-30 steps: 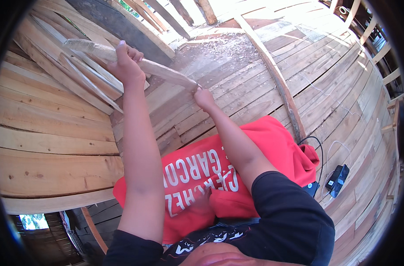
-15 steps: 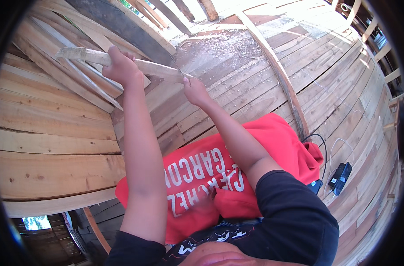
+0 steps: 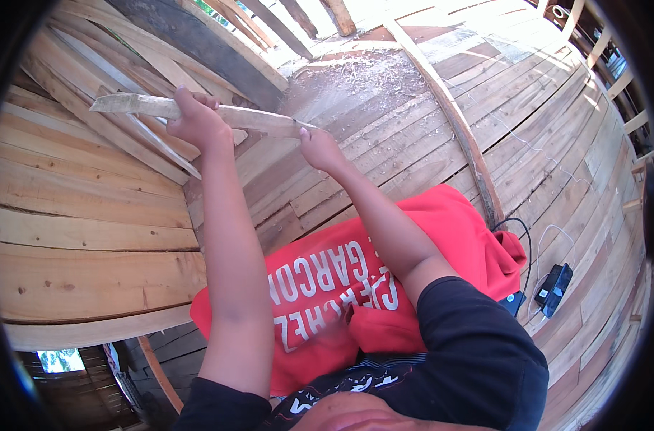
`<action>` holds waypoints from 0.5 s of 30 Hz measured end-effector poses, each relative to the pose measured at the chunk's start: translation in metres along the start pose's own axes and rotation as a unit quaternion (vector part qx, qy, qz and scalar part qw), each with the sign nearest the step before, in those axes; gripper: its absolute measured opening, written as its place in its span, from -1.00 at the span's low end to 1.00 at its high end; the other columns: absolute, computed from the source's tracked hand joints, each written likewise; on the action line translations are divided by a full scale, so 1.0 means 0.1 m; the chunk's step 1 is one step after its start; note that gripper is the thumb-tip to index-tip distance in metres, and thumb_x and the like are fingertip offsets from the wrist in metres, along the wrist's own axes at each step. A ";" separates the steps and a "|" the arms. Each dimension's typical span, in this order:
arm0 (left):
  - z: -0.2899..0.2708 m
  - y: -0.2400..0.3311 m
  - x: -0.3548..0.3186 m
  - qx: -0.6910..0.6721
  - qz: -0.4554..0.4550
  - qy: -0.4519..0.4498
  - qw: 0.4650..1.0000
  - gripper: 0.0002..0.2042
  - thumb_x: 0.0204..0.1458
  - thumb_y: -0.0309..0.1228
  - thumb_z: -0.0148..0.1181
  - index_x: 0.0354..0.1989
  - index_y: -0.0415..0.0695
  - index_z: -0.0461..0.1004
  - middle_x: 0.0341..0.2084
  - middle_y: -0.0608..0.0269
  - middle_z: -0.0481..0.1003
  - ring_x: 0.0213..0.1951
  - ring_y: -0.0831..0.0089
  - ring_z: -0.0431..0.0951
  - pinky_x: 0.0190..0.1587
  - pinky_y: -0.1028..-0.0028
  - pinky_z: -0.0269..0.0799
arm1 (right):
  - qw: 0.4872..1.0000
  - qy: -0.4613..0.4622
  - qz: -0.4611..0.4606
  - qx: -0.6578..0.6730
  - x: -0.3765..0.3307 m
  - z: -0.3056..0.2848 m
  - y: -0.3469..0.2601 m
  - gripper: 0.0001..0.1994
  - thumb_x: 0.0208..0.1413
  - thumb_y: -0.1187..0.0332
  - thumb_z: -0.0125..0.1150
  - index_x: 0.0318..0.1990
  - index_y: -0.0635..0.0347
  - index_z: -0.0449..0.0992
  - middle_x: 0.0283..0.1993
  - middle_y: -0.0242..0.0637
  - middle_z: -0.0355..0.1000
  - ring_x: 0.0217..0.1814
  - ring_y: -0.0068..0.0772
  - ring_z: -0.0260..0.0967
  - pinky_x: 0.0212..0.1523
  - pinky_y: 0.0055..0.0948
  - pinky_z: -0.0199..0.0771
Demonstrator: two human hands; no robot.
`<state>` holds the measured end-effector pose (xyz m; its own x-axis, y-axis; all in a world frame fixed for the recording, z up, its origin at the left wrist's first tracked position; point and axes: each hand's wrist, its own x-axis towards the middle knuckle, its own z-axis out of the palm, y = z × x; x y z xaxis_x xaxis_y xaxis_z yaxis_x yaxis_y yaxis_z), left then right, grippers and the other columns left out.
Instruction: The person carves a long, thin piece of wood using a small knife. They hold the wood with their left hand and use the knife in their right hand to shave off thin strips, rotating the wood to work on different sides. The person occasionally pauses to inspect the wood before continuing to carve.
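A long, slightly curved strip of pale wood (image 3: 259, 120) is held out over the floor, running left to right. My left hand (image 3: 200, 122) is closed around it left of the middle, and its free end sticks out past the fist. At the strip's right end, my right hand (image 3: 320, 147) has its fingers closed. A thin dark line shows by the right thumb; too little of it is visible to name it. A red cloth with white lettering (image 3: 327, 273) lies across my lap under both forearms.
Stacked boards (image 3: 83, 208) rise on the left, with a dark, thick plank (image 3: 205, 50) behind. Wood shavings (image 3: 370, 72) litter the plank floor ahead. A narrow batten (image 3: 452, 126) crosses the floor. A black device with cables (image 3: 553, 289) lies at the right.
A thin dark line that slanted up from my right hand above the strip now lies low beside the thumb. The strip's left end has dipped slightly; both hands keep their grip.
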<state>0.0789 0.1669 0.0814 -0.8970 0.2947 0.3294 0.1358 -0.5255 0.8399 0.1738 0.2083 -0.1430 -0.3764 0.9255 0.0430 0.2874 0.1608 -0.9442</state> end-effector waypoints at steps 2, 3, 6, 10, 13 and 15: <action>-0.03 -0.02 0.05 -0.020 0.003 -0.026 0.999 -0.72 0.08 -0.40 0.12 -0.57 -0.16 0.16 -0.74 0.36 0.18 -0.70 0.56 0.15 -0.60 0.46 0.18 | 0.996 -0.026 0.085 0.025 0.07 0.13 0.14 -0.45 0.35 0.09 -0.21 -0.26 0.50 0.55 -0.25 0.31 0.50 -0.09 0.30 0.48 -0.01 0.04 0.43; 0.02 -0.02 0.01 -0.020 -0.003 -0.018 1.000 -0.71 0.08 -0.40 0.12 -0.58 -0.15 0.15 -0.75 0.37 0.17 -0.70 0.56 0.14 -0.60 0.45 0.17 | 0.991 -0.035 0.128 0.035 0.11 0.14 0.27 -0.45 0.35 0.09 -0.21 -0.24 0.49 0.55 -0.23 0.32 0.50 -0.08 0.29 0.48 0.00 0.04 0.43; 0.18 -0.03 -0.06 -0.023 -0.010 -0.013 1.000 -0.71 0.09 -0.41 0.11 -0.58 -0.13 0.14 -0.75 0.38 0.14 -0.70 0.58 0.12 -0.60 0.45 0.17 | 0.988 0.032 0.152 -0.017 0.11 0.09 0.61 -0.47 0.35 0.09 -0.19 -0.22 0.48 0.55 -0.22 0.33 0.49 -0.05 0.30 0.47 0.01 0.03 0.42; -0.08 -0.01 0.07 -0.019 0.012 -0.028 0.999 -0.71 0.09 -0.42 0.10 -0.59 -0.12 0.14 -0.76 0.38 0.13 -0.70 0.57 0.12 -0.59 0.44 0.20 | 0.999 -0.020 0.033 -0.008 0.06 0.05 -0.04 -0.46 0.34 0.10 -0.18 -0.23 0.51 0.55 -0.23 0.33 0.49 -0.05 0.31 0.46 0.02 0.03 0.42; 0.02 0.01 -0.02 -0.021 0.001 -0.023 1.000 -0.69 0.10 -0.42 0.10 -0.62 -0.12 0.14 -0.76 0.38 0.13 -0.70 0.57 0.12 -0.59 0.44 0.22 | 0.997 0.010 0.077 -0.016 0.05 0.10 0.30 -0.47 0.34 0.10 -0.17 -0.22 0.52 0.55 -0.22 0.33 0.49 -0.04 0.31 0.46 0.03 0.04 0.42; 0.12 -0.02 -0.09 -0.024 -0.007 -0.029 0.999 -0.69 0.10 -0.41 0.10 -0.62 -0.11 0.14 -0.75 0.38 0.13 -0.70 0.57 0.12 -0.58 0.45 0.23 | 0.990 0.018 0.136 -0.020 0.08 0.00 0.58 -0.48 0.33 0.11 -0.16 -0.20 0.52 0.55 -0.19 0.32 0.49 -0.04 0.32 0.45 0.04 0.04 0.42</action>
<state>0.0915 0.1750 0.0825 -0.8728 0.3476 0.3427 0.1015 -0.5575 0.8240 0.1880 0.2249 -0.1976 -0.2484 0.9481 -0.1984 0.4090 -0.0830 -0.9088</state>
